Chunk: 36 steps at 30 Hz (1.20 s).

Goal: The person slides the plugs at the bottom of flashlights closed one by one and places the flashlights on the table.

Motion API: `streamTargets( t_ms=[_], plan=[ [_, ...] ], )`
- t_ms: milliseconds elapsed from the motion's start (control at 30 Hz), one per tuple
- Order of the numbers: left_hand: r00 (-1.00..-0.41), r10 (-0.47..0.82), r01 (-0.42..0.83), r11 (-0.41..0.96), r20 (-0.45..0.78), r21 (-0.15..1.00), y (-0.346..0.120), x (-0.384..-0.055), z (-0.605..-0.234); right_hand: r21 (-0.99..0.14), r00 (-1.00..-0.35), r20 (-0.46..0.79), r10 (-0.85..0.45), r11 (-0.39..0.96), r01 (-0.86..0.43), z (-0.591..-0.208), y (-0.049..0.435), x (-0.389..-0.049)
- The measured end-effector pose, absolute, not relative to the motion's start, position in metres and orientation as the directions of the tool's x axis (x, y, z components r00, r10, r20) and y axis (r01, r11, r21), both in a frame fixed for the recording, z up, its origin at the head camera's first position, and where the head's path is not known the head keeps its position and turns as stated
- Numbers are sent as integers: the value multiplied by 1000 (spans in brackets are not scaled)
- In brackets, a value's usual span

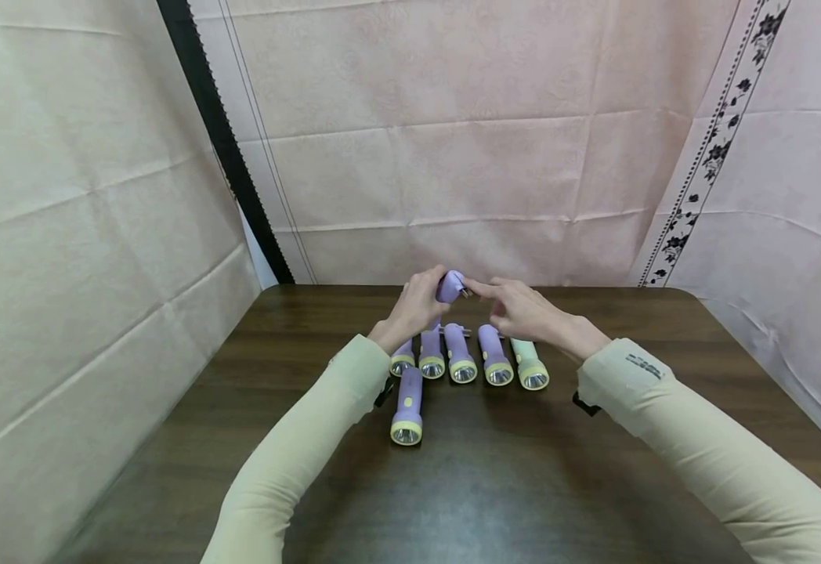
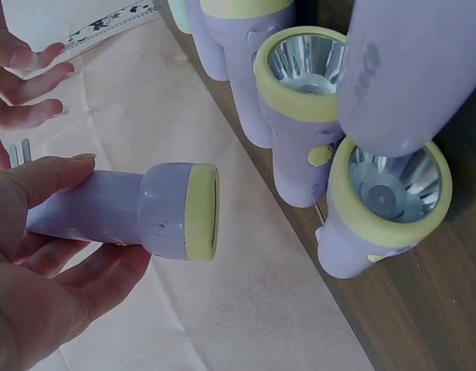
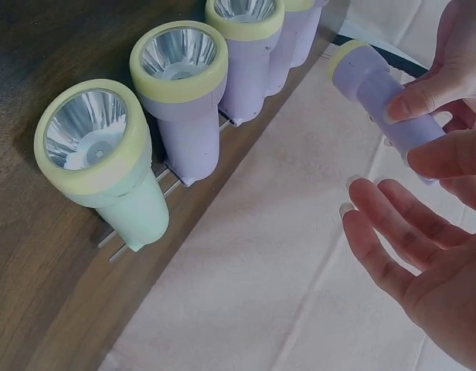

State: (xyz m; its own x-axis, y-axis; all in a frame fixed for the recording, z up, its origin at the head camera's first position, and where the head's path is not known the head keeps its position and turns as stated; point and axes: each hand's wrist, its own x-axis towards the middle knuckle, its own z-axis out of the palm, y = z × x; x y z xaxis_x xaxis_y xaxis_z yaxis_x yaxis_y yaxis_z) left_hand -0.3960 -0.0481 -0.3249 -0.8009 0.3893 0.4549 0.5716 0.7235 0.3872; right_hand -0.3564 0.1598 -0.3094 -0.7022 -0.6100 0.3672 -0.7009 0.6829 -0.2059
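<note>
My left hand (image 1: 416, 305) grips a purple flashlight (image 2: 114, 202) with a yellow rim, raised over the far edge of the table. Two metal plug prongs (image 2: 25, 151) stick out near its tail end. My right hand (image 1: 526, 312) reaches in from the right, its index finger extended to the tail beside the prongs. The other right fingers hang loosely bent. Below the hands stands a row of purple flashlights (image 1: 461, 356) with a mint green flashlight (image 1: 529, 366) at its right end, lenses toward me. Another purple flashlight (image 1: 408, 399) lies nearer to me.
The brown wooden table (image 1: 509, 486) carries the row near its far edge. Prongs (image 3: 118, 246) also stick out from the mint flashlight. Pale cloth (image 1: 453, 172) hangs behind the table and on both sides.
</note>
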Motion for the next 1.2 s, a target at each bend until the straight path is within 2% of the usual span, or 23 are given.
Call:
streamTargets(
  t_ms=[867,1200],
  plan=[
    [-808,404,569,725,429,389,-39,-390,-327,-231,-737,338,-585,708,-668,-308,160,-356],
    [-804,429,575,738,413,353,-39,-385,-325,-239,-734,346,-584,702,-671,-310,162,-356]
  ],
)
